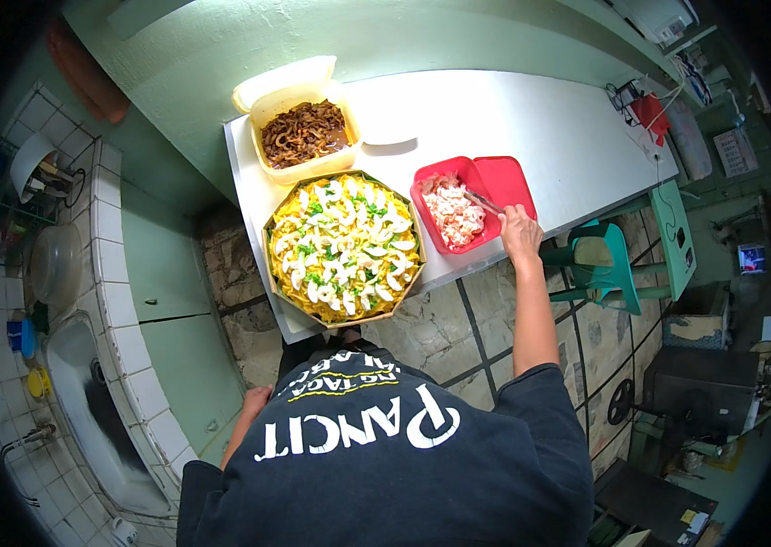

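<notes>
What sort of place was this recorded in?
Probably a kitchen, perhaps in a home: there is a sink set in a tiled counter, and a white table bears an open red container of food.

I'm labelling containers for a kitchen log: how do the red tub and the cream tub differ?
Colour: the red tub is strongly coloured; the cream tub is pale.
Contents: the red tub holds pinkish-white pieces, the cream tub dark brown strips.
Use: the right hand holds tongs in the red tub; no utensil shows in the cream tub.
Shared: both stand open on the white table.
</notes>
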Tool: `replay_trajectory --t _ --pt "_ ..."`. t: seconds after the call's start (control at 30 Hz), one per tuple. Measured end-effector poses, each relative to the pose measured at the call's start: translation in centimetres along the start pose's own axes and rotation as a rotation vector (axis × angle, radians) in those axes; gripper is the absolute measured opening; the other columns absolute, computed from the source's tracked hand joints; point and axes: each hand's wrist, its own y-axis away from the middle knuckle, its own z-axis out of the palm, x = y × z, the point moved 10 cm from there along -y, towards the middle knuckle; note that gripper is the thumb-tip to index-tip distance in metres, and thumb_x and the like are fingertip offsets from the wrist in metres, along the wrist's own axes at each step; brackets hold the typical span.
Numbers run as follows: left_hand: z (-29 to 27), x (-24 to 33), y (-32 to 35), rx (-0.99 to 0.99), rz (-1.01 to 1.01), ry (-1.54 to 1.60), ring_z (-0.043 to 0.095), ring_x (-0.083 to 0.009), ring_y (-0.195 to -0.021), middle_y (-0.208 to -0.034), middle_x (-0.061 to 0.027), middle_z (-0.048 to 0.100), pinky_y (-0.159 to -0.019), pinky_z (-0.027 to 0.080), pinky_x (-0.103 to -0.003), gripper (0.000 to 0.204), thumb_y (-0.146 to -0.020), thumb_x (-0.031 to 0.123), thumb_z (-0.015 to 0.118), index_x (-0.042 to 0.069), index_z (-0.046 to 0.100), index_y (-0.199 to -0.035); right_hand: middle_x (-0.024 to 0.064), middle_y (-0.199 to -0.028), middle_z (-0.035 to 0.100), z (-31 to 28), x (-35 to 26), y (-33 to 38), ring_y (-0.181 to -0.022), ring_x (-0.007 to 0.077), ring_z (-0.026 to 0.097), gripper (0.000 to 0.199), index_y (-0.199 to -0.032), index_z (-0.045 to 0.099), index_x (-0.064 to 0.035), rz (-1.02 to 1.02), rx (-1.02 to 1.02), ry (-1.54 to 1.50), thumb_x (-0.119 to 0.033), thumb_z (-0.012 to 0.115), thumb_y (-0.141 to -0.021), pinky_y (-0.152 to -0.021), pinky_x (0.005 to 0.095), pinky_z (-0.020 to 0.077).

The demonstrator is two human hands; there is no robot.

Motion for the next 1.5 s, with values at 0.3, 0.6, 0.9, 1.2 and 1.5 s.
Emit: replay_trajectory --t 0.3,0.6,0.9,1.2,1.5 --pt "0.3 -0.8 0.8 0.002 0.028 0.092 0.064 -0.0230 -0.071 -0.076 -0.0149 0.069 -0.069 0.048 -0.037 0.043 -0.087 0.039 0.062 -0.002 0.071 -0.086 0.0120 -0.094 0.063 -4.5 -0.7 2.3 -0.084 0.0355 0.064 0.018 -0.102 0.065 -0.0096 0.085 0.106 -0.290 -0.023 0.057 -0.093 -0.070 0.0464 0.0498" --pt "1.0 2.0 1.5 -0.052 -0.061 0.257 0.051 -0.0138 -0.047 -0.061 -0.0034 0.059 -0.042 0.039 -0.031 0.038 -0.091 0.038 0.059 0.006 0.062 -0.069 0.0102 -0.091 0.062 -5.1 -14.2 5.3 -0.076 0.0293 0.064 0.021 -0.106 0.065 -0.0094 -0.290 0.210 -0.367 -0.020 0.063 -0.088 -0.066 0.0403 0.0496" --pt "2.0 0.7 1.1 -0.087 0.010 0.310 0.053 -0.0140 -0.050 -0.062 -0.0022 0.060 -0.046 0.039 -0.032 0.037 -0.093 0.037 0.058 0.007 0.062 -0.072 0.0105 -0.093 0.064 -3.9 -11.7 5.0 -0.084 0.0291 0.065 0.021 -0.104 0.065 -0.0050 -0.167 0.114 -0.610 -0.021 0.062 -0.090 -0.072 0.0385 0.0512" --pt "1.9 3.8 -3.1 -0.051 0.573 -0.659 0.061 -0.0376 -0.068 -0.072 -0.0185 0.064 -0.065 0.047 -0.049 0.050 -0.098 0.041 0.041 0.001 0.065 -0.078 0.0112 -0.067 0.065 -1.3 14.0 1.4 -0.059 0.0193 0.057 0.041 -0.082 0.068 0.0037 0.696 0.305 -0.625 -0.036 0.077 -0.077 -0.060 0.0374 0.0455" --pt "3.1 21.8 -11.7 -0.203 0.214 -0.310 0.061 -0.0337 -0.067 -0.072 -0.0167 0.064 -0.064 0.047 -0.046 0.046 -0.096 0.039 0.045 0.001 0.066 -0.080 0.0190 -0.118 0.059 9.7 16.4 0.4 -0.108 0.0376 0.060 0.030 -0.111 0.062 -0.0008 0.886 -0.067 -0.402 -0.010 0.055 -0.083 -0.092 0.0462 0.0506"
